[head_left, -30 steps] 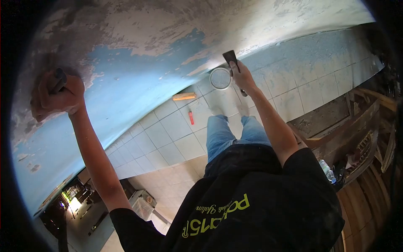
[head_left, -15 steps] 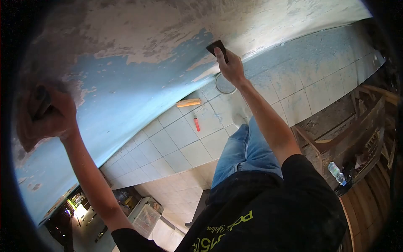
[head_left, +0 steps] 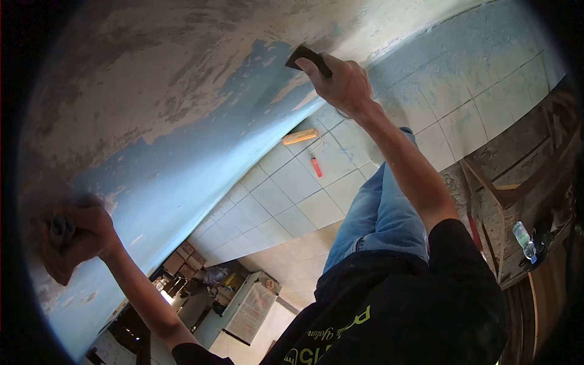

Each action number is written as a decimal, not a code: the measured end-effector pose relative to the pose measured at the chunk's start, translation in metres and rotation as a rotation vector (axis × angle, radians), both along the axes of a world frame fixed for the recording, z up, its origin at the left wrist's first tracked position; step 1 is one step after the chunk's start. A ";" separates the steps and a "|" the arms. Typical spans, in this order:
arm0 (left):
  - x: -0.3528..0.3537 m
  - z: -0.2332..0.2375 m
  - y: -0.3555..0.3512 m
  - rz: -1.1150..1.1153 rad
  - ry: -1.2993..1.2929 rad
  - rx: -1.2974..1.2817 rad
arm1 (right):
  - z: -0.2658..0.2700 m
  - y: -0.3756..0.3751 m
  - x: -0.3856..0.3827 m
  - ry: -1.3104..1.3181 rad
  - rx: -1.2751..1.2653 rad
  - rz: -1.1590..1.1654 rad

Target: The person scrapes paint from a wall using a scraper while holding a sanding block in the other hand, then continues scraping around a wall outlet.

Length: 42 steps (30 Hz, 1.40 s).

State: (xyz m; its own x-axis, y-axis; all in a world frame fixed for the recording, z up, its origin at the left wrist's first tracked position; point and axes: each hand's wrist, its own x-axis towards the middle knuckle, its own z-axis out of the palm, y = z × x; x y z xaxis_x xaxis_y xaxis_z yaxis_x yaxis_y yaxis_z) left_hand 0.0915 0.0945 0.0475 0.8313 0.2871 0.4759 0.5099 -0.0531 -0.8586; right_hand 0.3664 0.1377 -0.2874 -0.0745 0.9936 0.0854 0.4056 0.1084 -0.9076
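Observation:
My right hand (head_left: 344, 82) grips a dark flat scraper (head_left: 309, 59), its blade against the wall (head_left: 182, 152), where blue paint meets a patchy pale area. At the far left, my left hand (head_left: 76, 234) is closed around a dark, rolled-looking object (head_left: 61, 230) close to the wall; shadow hides what it is. Between the hands and lower down, an orange-yellow block-like object (head_left: 300, 136) and a red-handled tool (head_left: 316, 166) lie on the tiled floor.
Pale floor tiles (head_left: 292, 179) run along the wall's foot. Wooden framework (head_left: 505, 194) stands at the right, with a plastic bottle (head_left: 524, 240) on it. A white cabinet-like unit (head_left: 250, 313) and stacked boxes (head_left: 182, 258) are at the lower left.
The view has shifted, with floor items now further right. My right hand has tilted the scraper flatter and moved slightly up-left. My left hand appears lower in view, still closed.

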 end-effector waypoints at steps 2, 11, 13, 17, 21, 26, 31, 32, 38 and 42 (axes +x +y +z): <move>0.001 -0.004 0.001 -0.022 -0.168 -0.089 | -0.001 -0.003 -0.006 0.053 -0.044 -0.006; -0.010 0.014 -0.004 0.121 0.057 0.072 | -0.010 -0.005 -0.018 0.323 -0.184 0.021; -0.010 0.014 -0.004 0.098 0.076 0.090 | -0.014 0.002 -0.011 0.113 0.022 0.010; -0.001 0.012 -0.004 0.120 0.090 0.102 | -0.011 0.004 -0.004 -0.018 0.048 0.027; 0.009 0.002 0.001 0.070 -0.029 0.039 | -0.006 0.007 -0.004 0.083 0.058 0.065; 0.005 0.000 -0.001 0.009 -0.092 0.024 | 0.027 0.006 -0.034 0.437 -0.070 0.070; -0.006 0.000 -0.001 -0.007 -0.020 0.034 | 0.038 -0.008 -0.032 0.343 -0.063 0.074; -0.003 -0.001 -0.002 -0.012 -0.022 0.042 | 0.030 -0.015 -0.032 0.317 -0.033 0.069; 0.002 -0.005 -0.001 0.002 -0.142 -0.049 | -0.064 -0.055 0.027 -0.271 -0.334 0.073; 0.001 -0.001 -0.002 0.068 0.006 0.015 | -0.075 -0.063 0.036 -0.051 -0.194 0.059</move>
